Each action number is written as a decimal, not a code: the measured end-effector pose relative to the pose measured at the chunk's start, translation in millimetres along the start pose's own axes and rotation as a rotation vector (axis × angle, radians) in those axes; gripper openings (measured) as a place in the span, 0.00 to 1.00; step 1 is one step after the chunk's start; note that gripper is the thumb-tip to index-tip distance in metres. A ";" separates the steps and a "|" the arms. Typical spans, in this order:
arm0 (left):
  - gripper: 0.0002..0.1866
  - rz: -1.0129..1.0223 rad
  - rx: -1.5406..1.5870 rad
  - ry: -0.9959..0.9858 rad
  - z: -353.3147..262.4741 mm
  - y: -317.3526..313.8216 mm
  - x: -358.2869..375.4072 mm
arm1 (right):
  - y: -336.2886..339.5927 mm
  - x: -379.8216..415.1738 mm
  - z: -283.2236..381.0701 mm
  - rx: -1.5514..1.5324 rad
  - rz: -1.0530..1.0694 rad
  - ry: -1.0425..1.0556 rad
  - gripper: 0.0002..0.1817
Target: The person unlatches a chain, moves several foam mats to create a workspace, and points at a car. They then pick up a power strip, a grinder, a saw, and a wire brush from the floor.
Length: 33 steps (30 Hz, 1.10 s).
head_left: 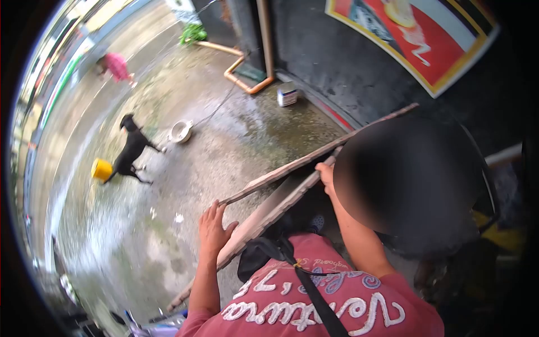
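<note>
Two long, rough-edged pieces of wood slant across the view in front of me: a thin wooden strip [331, 147] and, nearer my body, a wider wooden plank [264, 216]. My left hand [213, 229] grips the plank around its far side. Its fingertips are beside the lower end of the strip, and the thumb is spread out on the near side. Higher up, my right hand [327, 175] is closed around the upper part of the plank, with some fingers hidden. A large blurred dark round shape [415, 185] covers what lies beyond that hand.
A black dog [133, 147] stands on wet concrete near a yellow bucket [101, 169] and a pale basin [181, 132]. By the dark wall [314, 62] are a small box [287, 94] and an orange pipe [247, 89]. A person in pink [117, 67] is farther off.
</note>
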<state>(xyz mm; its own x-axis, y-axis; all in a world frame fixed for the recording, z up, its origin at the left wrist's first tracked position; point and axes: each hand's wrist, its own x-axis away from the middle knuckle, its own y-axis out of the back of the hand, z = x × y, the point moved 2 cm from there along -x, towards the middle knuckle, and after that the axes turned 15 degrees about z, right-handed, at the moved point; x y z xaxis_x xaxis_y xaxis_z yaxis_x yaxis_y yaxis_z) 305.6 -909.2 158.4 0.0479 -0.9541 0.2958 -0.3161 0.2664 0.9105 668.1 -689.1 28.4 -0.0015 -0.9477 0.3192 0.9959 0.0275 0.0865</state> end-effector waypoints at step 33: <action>0.16 -0.068 -0.009 0.537 40.3 -67.0 242.1 | 181.7 -26.7 86.0 1.548 0.677 0.641 0.13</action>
<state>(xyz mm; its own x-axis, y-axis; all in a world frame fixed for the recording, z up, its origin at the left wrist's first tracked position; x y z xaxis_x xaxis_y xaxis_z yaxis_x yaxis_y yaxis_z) 300.2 -1163.6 157.3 0.5462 -0.7657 0.3397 -0.2875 0.2095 0.9346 841.3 -631.5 116.7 0.7305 -0.5995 0.3271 -0.1695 0.3048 0.9372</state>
